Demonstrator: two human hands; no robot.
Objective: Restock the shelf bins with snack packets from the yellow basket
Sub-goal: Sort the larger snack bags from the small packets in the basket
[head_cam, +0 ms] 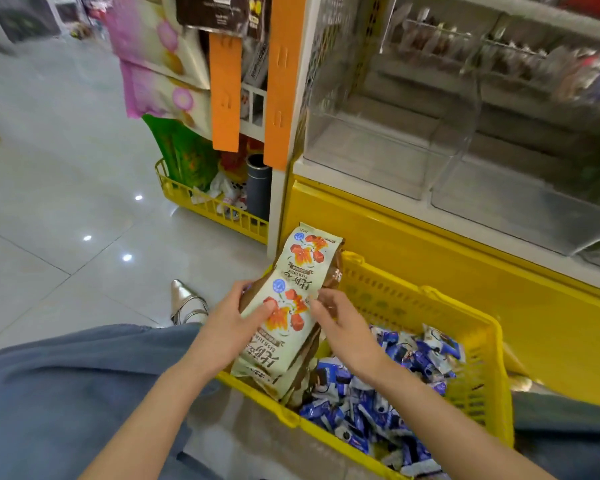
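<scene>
A stack of cream-and-brown snack packets (291,327) with red cube pictures stands at the left end of the yellow basket (471,327). My left hand (232,323) grips the stack from the left, thumb on its front. My right hand (343,323) pinches the right edge of the front packet. Several small blue-and-white packets (378,403) fill the basket's bottom. Clear plastic shelf bins (388,147) sit above the yellow shelf base (430,251); the near ones look empty.
A second yellow basket (208,206) with green and mixed goods stands on the floor left of the shelf post. Orange strips (281,81) and pink bags (153,57) hang above it. Glossy tiled floor (66,168) lies to the left. My shoe (184,299) is near.
</scene>
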